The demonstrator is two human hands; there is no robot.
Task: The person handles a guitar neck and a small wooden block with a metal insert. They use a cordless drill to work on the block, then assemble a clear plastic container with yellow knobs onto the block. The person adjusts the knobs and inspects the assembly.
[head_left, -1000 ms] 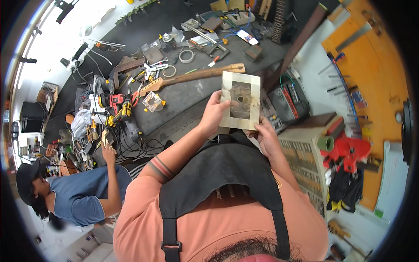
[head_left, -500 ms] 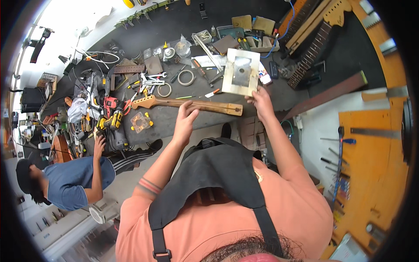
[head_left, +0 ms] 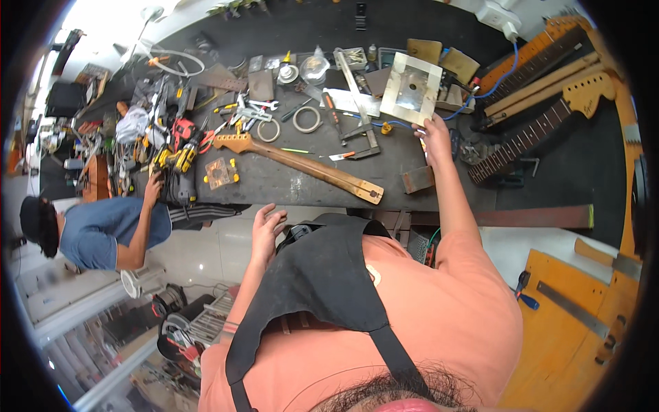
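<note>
My right hand (head_left: 434, 139) grips the near corner of a flat rectangular plate (head_left: 427, 71) over the far right of the bench. This plate has a cream border, a greyish see-through-looking middle and a small dark hole. A wooden guitar neck (head_left: 302, 168) lies on the dark bench, its headstock pointing left and its heel near the front edge. My left hand (head_left: 266, 233) hangs short of that edge beside my black apron, fingers apart, holding nothing. Near my right forearm sits a small brown block (head_left: 418, 180).
Tape rings (head_left: 307, 119), spanners (head_left: 258, 108), a clamp (head_left: 364, 130) and a knife (head_left: 341, 156) lie beyond the neck. More guitar necks (head_left: 528, 137) rest at right. At left, a co-worker (head_left: 113, 230) reaches toward yellow drills (head_left: 175, 158).
My left hand has come off the guitar neck and drawn back toward my body. My right hand has carried the plate farther over the bench. The view has turned too.
</note>
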